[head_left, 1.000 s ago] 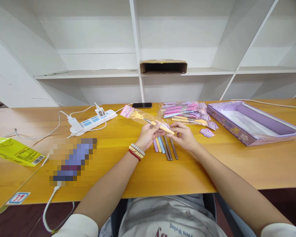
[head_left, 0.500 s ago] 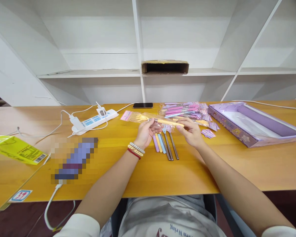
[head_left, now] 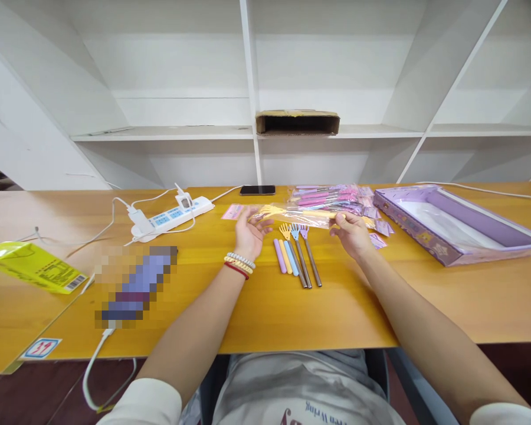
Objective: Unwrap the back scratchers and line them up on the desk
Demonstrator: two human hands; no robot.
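A yellow hand-shaped scratcher in a clear bag point(head_left: 296, 215) is stretched level between both hands. My left hand point(head_left: 251, 231) holds the bag's left end, near the yellow fingers and the pink header card point(head_left: 232, 212). My right hand point(head_left: 350, 231) pinches the bag's right end by the yellow handle. Below them on the table lie three metal rods with yellow, blue and purple hand-shaped heads point(head_left: 295, 231). Beside these are a purple handle point(head_left: 279, 256), a yellow handle point(head_left: 285, 256) and a blue handle point(head_left: 291, 258). Several bagged scratchers point(head_left: 331, 195) are piled behind.
A purple tray-like box point(head_left: 451, 254) lies at the right. A black phone point(head_left: 257, 190) and a white power strip point(head_left: 172, 218) with cables are at the back. At the left are a yellow packet point(head_left: 35, 267) and a blurred device point(head_left: 137, 286). Shelves point(head_left: 168, 133) stand behind.
Both hands have moved apart along the bag, the left one leftward and the right one rightward. The handle now lies within the bag, and the heads of the rods on the table show more.
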